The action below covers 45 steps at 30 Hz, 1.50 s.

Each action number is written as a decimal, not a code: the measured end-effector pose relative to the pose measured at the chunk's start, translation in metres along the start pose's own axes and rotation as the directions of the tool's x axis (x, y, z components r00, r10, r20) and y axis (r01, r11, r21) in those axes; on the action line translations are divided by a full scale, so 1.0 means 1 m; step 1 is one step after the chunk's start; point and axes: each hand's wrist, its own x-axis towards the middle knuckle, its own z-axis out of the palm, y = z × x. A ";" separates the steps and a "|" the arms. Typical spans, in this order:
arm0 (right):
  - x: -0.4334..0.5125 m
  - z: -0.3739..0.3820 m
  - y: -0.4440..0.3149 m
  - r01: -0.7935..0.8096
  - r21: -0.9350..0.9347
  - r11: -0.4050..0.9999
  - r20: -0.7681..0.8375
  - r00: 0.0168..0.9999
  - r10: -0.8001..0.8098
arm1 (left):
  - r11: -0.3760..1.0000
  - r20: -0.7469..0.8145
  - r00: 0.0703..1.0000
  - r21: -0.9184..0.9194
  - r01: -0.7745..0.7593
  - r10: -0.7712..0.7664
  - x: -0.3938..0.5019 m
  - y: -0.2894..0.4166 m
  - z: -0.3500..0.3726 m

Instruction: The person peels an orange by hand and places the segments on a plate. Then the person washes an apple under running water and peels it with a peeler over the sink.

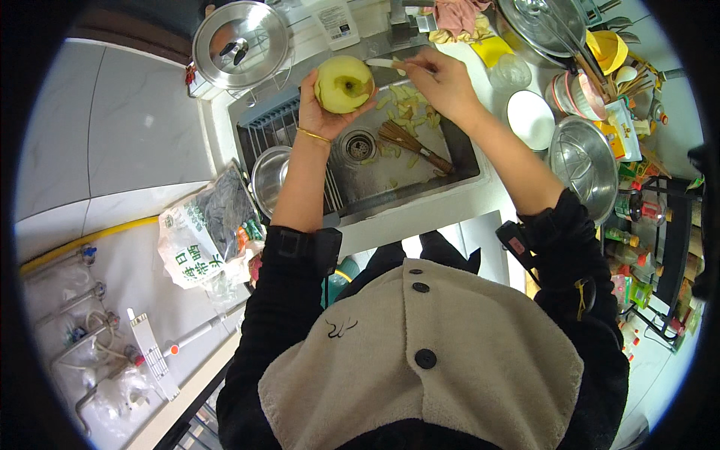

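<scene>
A large, mostly peeled apple [344, 84] rests in my left hand [326, 115], with bits of skin around its stem hollow. My right hand [441, 84] grips a peeler [385, 63], its pale end pointing at the apple from the right; the tool's exact form is partly hidden by my fingers. Below both hands lies a steel sink [405, 183] with a round drain [359, 146]. Green peelings [406, 107] are scattered over the sink's right part, beside and under a bundled bamboo brush [416, 147].
A wire rack [271, 135] and steel bowl [273, 174] occupy the sink's left side. A glass lid [241, 45] stands behind left. On the right are a white bowl [530, 120], a steel basin [583, 169] and a pot [543, 25]. A plastic bag [194, 253] hangs at left.
</scene>
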 end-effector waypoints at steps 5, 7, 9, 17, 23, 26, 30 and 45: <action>0.006 0.011 -0.015 0.002 -0.071 0.997 0.049 0.999 0.002 | 0.997 -0.038 0.997 -0.044 -0.070 0.068 0.007 -0.009 0.004; -0.002 0.013 -0.017 -0.018 -0.086 0.996 0.002 1.000 0.018 | 0.994 -0.063 0.994 -0.061 -0.096 0.092 0.009 -0.009 0.003; -0.012 0.015 -0.017 -0.033 -0.073 0.997 -0.023 0.999 0.032 | 0.992 -0.046 0.992 -0.039 -0.118 0.116 0.008 -0.015 0.001; -0.047 0.023 -0.013 -0.035 -0.170 0.985 0.058 0.997 0.046 | 0.977 -0.133 0.976 -0.105 -0.186 0.172 0.018 -0.016 -0.014; -0.018 0.015 -0.013 -0.050 -0.084 0.995 -0.045 0.998 0.046 | 0.982 -0.204 0.964 -0.034 -0.184 0.173 0.016 -0.026 -0.008; -0.013 0.023 -0.019 -0.081 -0.264 0.961 -0.024 0.997 0.078 | 0.979 -0.208 0.960 -0.041 -0.201 0.188 0.019 -0.027 -0.003; -0.029 0.032 -0.025 -0.067 -0.345 0.936 -0.026 0.998 0.061 | 0.958 -0.308 0.911 -0.003 -0.288 0.273 0.023 -0.028 0.002; -0.015 0.034 -0.012 -0.068 -0.339 0.938 -0.020 0.998 0.066 | 0.960 -0.309 0.913 0.005 -0.279 0.267 0.025 -0.033 -0.002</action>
